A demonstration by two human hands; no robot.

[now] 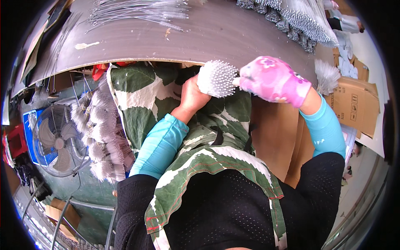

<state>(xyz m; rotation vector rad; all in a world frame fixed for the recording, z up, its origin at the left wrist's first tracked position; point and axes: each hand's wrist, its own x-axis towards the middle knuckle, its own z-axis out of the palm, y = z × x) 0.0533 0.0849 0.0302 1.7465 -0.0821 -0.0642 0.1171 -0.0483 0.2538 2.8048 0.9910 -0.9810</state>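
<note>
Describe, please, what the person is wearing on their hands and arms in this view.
The left hand is bare. The right hand wears a pink glove with a flower print. Both forearms are covered by tight turquoise sleeves, and the one on the right arm carries a small white mark. Above them sit black mesh sleeves at the upper arms.

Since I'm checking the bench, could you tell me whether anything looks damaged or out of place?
The grey tabletop has chipped patches of surface near its left end. Otherwise the left hand and gloved right hand hold a white bristle brush normally.

Left hand fingers behind brush bundle
</note>
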